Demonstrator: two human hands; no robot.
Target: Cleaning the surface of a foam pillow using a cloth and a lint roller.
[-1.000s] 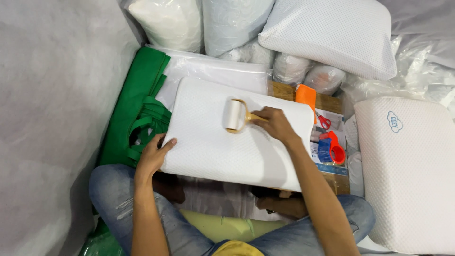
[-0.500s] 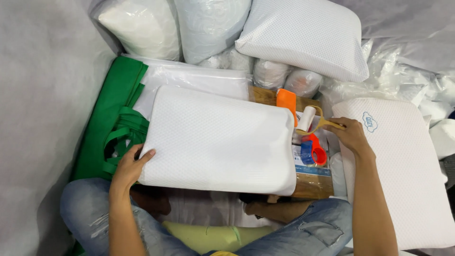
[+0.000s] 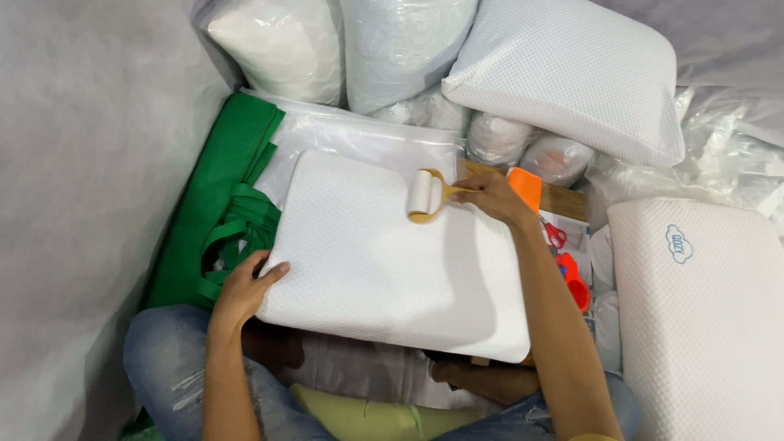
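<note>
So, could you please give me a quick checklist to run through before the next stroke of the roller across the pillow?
1. Right hand grips the wooden handle of the lint roller: ok.
2. Roller lies on the white pillow, near its far edge: ok.
3. Left hand steadies the pillow's near left corner: ok.
4. Pillow lies flat over the lap: ok.
5. Roller sheet clean enough to pick up lint: cannot tell.
6. Scissors and orange items lie off the pillow: ok.

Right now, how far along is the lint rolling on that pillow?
Done: cannot tell which parts are rolled; the surface looks uniform. In hand: right hand holds the lint roller on the white pillow near its far edge; left hand steadies the near-left corner. Left: seemingly the near half.
</note>
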